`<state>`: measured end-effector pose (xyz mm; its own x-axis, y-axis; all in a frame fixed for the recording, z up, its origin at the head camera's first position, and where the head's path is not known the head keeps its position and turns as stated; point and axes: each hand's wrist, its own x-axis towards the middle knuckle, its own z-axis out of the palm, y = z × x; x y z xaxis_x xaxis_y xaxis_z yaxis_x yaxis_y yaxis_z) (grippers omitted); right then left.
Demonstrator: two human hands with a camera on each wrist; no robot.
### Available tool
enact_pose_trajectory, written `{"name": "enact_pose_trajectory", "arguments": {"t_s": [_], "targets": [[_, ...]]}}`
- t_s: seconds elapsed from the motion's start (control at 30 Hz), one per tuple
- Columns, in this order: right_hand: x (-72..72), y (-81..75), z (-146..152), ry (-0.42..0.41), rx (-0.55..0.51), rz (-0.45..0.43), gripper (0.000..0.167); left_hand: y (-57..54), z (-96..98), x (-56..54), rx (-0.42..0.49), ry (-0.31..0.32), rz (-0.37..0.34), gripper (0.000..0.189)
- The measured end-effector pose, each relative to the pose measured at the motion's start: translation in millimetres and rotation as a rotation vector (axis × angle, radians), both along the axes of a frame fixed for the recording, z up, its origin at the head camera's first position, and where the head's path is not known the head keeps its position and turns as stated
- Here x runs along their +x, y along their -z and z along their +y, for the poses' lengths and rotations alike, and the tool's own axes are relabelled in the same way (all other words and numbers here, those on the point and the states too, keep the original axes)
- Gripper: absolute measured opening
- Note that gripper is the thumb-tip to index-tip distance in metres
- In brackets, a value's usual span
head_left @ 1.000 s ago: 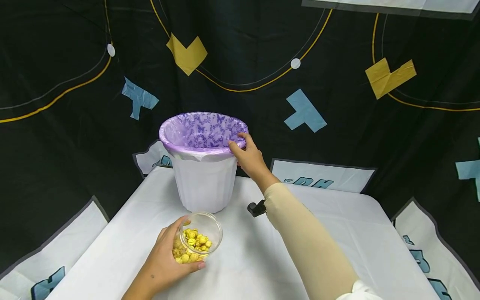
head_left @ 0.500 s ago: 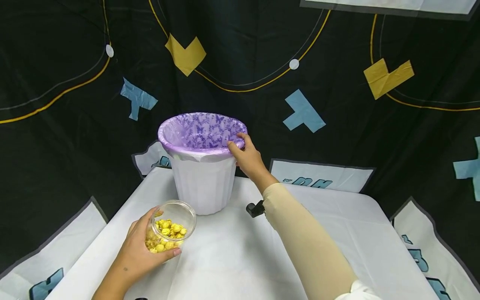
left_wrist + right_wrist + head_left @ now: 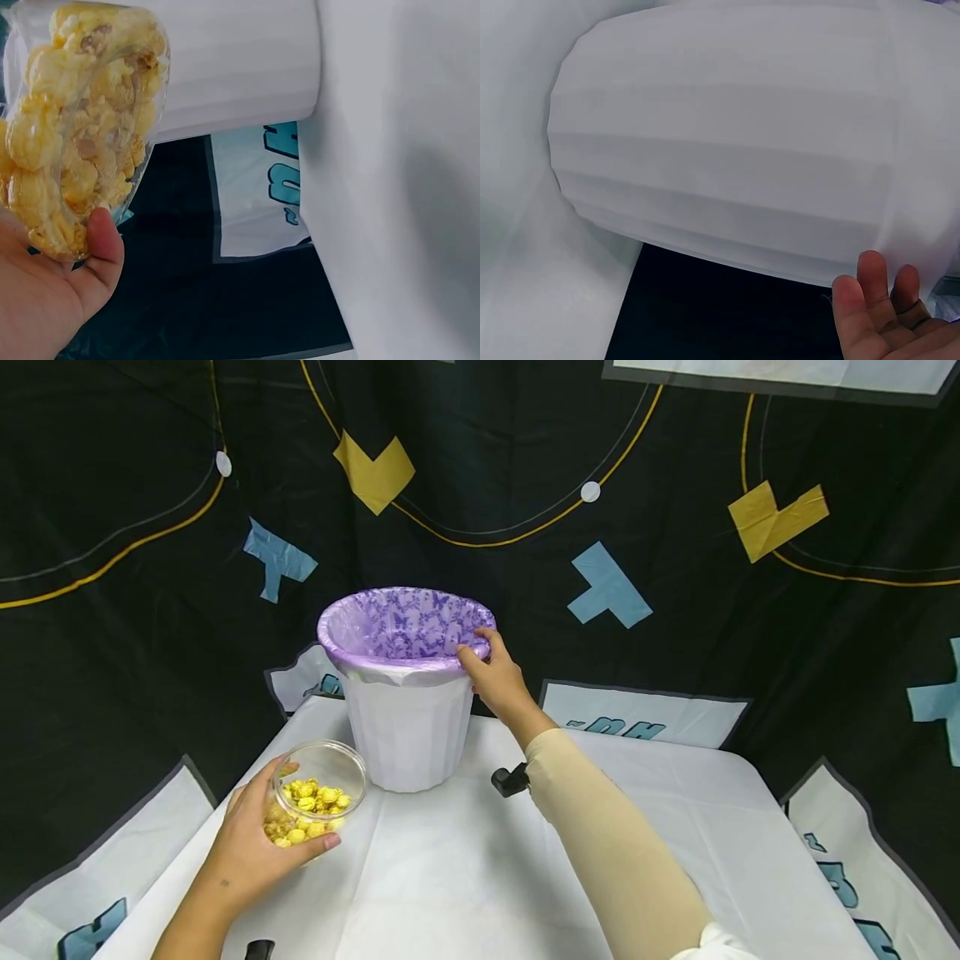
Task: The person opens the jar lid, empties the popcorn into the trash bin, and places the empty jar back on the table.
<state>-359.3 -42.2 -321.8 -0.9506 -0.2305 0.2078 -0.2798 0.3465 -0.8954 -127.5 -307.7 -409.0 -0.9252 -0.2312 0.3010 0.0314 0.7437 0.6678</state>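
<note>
My left hand [image 3: 247, 852] grips a clear round plastic tub [image 3: 341, 766] with yellow popcorn [image 3: 309, 797] in its lower part. The tub tilts, its mouth facing up and right, in front and to the left of a white ribbed trash can [image 3: 408, 718]. In the left wrist view the thumb presses the tub's base [image 3: 97, 142]. A purple patterned liner [image 3: 412, 622] is folded over the can's rim. My right hand [image 3: 502, 681] pinches that rim at its right side, thumb outside and fingertips over the edge. Other fingers [image 3: 874, 289] lie near the can's wall in the right wrist view.
The can stands toward the far left of a white-covered table [image 3: 637, 835]. Close behind it hangs a black curtain [image 3: 487, 568] with yellow and blue tape pieces. Lettered white sheets [image 3: 645, 714] hang around the table's edges.
My left hand has carried the tub of popcorn to the left and slightly up, away from the can's front. The right hand keeps its hold on the rim.
</note>
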Motion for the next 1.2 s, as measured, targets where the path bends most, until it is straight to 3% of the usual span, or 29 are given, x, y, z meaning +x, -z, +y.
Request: {"name": "enact_pose_trajectory", "arguments": {"t_s": [0.43, 0.63, 0.83, 1.0, 1.2], "targets": [[-1.9, 1.4, 4.2, 0.022, -0.002, 0.005, 0.067, -25.2, -12.3, -16.2, 0.018, -0.075, -0.001, 0.129], [-2.4, 1.6, 4.5, 0.030, 0.001, 0.014, 0.067, -39.0, -15.4, -21.4, 0.026, -0.070, 0.080, 0.125], [-1.2, 4.8, 2.6, 0.016, 0.007, 0.016, 0.068, -46.3, -18.2, -25.7, 0.031, -0.093, 0.062, 0.123], [0.2, 7.0, 1.5, 0.020, 0.007, 0.019, 0.068, -50.2, -23.8, -30.9, 0.051, -0.076, 0.078, 0.121], [0.9, 4.4, 0.6, 0.014, 0.010, 0.023, 0.067, -66.0, -27.2, -42.7, 0.035, -0.085, 0.107, 0.119]]}}
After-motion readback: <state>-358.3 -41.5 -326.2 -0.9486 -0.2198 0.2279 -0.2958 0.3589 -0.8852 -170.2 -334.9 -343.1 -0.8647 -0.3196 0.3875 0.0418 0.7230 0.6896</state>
